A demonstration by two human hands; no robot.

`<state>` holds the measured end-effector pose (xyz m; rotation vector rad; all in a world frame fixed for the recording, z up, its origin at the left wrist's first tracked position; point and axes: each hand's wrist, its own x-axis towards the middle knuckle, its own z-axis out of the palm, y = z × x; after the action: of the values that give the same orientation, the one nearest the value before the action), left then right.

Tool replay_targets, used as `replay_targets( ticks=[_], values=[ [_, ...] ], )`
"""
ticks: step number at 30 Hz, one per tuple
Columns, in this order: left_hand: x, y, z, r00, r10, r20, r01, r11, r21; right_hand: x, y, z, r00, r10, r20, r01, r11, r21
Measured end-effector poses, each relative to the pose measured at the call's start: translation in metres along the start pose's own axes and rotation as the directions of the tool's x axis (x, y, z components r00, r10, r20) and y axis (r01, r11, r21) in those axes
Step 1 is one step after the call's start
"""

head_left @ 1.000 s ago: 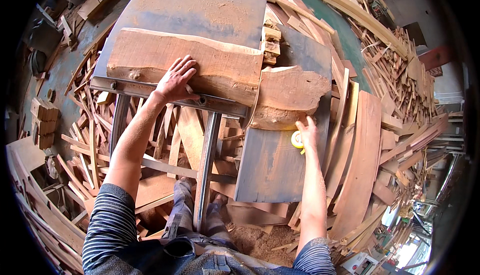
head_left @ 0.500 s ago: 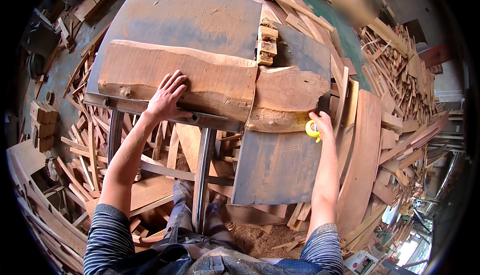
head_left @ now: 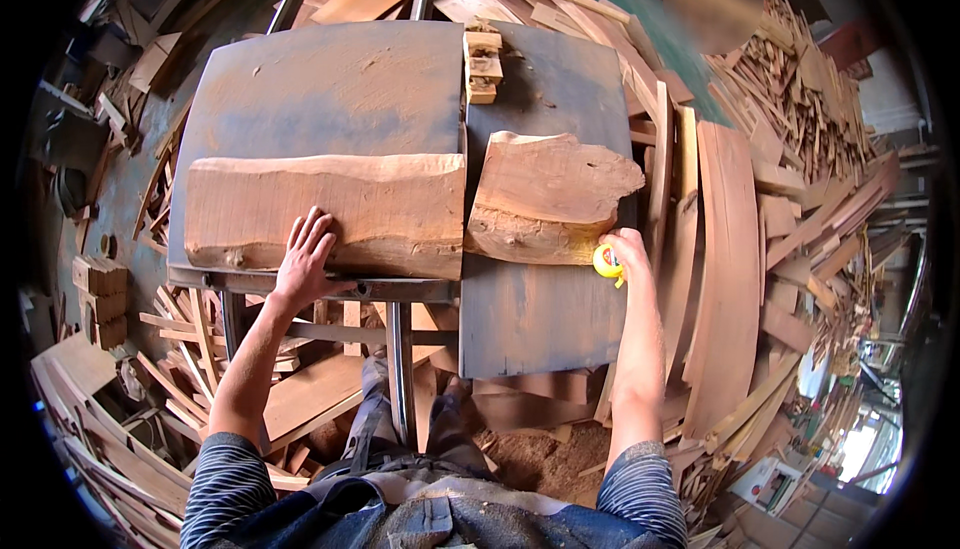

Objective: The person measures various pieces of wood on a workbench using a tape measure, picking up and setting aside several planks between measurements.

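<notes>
Fingers (head_left: 310, 233) of the left hand (head_left: 303, 265): lie a little spread on the long wooden slab (head_left: 390, 204), right of the tabletop's left edge, thumb (head_left: 338, 287) out to the right along the front edge. In the right hand (head_left: 630, 247), fingers closed around a round yellow tape measure (head_left: 606, 261), just beside the front right corner of the short wooden slab (head_left: 550, 184), close to the tabletop's right edge; hard to tell whether touching the wood. Long slab: lies along the front edge of the tabletop's (head_left: 330, 79) left part, rough side toward the body. Short slab: lies on the right part, tip at the right edge, left end across a narrow gap from the long one. By the seam between the two parts, near the back edge: a row of small wood blocks (head_left: 482, 67). Along the left part's front edge: a metal rail (head_left: 415, 291), with a metal leg (head_left: 400, 369) below. Past the right edge: a long, broad plank (head_left: 728, 279). Below the front edge: brown sawdust (head_left: 545, 461).
</notes>
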<state>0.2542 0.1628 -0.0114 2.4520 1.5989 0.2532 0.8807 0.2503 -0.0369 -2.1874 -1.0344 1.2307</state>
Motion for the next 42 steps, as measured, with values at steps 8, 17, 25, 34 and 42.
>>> replay_targets(
  ticks=[8,17,25,34,42],
  values=[
    [-0.009,0.001,-0.016,0.997,-0.037,0.072,0.038,0.999,-0.006,-0.092,0.038,0.012,0.986,0.164,-0.041,-0.145,0.947,0.288],
    [0.004,0.021,-0.035,0.999,0.011,0.031,-0.006,0.986,-0.166,-0.254,0.079,0.098,0.882,0.470,-0.042,-0.297,0.622,0.724],
    [0.074,0.204,-0.025,0.755,0.655,0.038,-0.634,0.744,-0.210,-0.336,0.048,0.089,0.969,0.232,0.086,-0.202,0.542,0.816],
    [0.137,0.287,-0.058,0.672,0.531,-0.516,-0.720,0.631,-0.289,-0.365,-0.052,0.019,0.980,-0.096,-0.177,0.201,0.541,0.817],
    [0.143,0.266,-0.139,0.981,-0.121,0.151,0.136,-0.128,-0.982,-0.428,0.003,0.057,0.938,0.211,-0.276,0.111,0.571,0.813]
  ],
)
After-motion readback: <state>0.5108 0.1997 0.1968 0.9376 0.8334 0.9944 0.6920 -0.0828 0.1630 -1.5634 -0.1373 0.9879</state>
